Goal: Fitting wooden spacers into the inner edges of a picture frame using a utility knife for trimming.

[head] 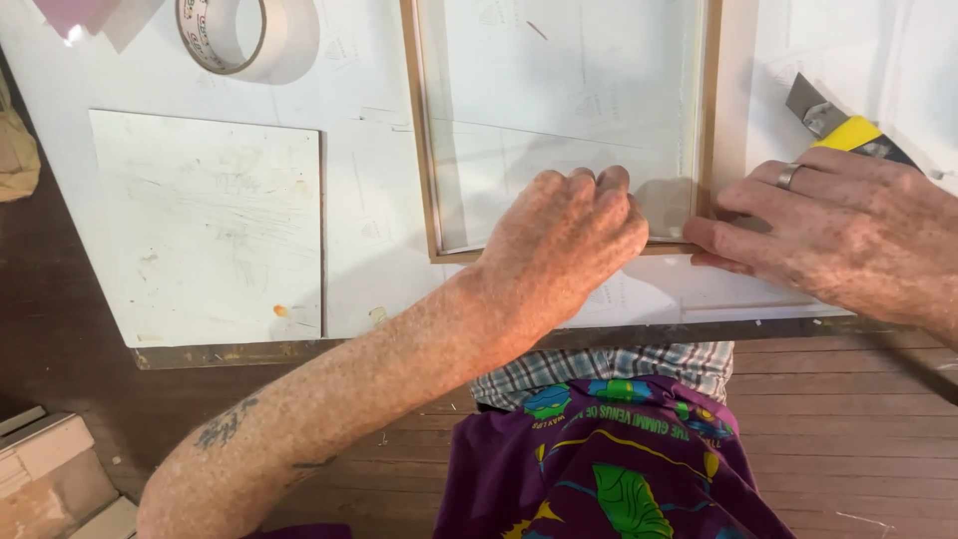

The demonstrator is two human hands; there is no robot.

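Note:
A wooden picture frame [423, 130] with a pale sheet inside lies on a white work surface [369, 200]. My left hand [564, 240] rests on the frame's lower edge, fingers curled and pressing down on the sheet inside. My right hand [838, 235], with a ring on one finger, lies flat at the frame's lower right corner, fingertips touching the wood. A yellow and grey utility knife [838, 125] lies just behind my right hand, partly hidden by it.
A roll of tape [222, 32] sits at the top left. A white square board [210, 225] lies left of the frame. The table edge [239, 354] runs along the front, with a wooden floor [838, 429] below.

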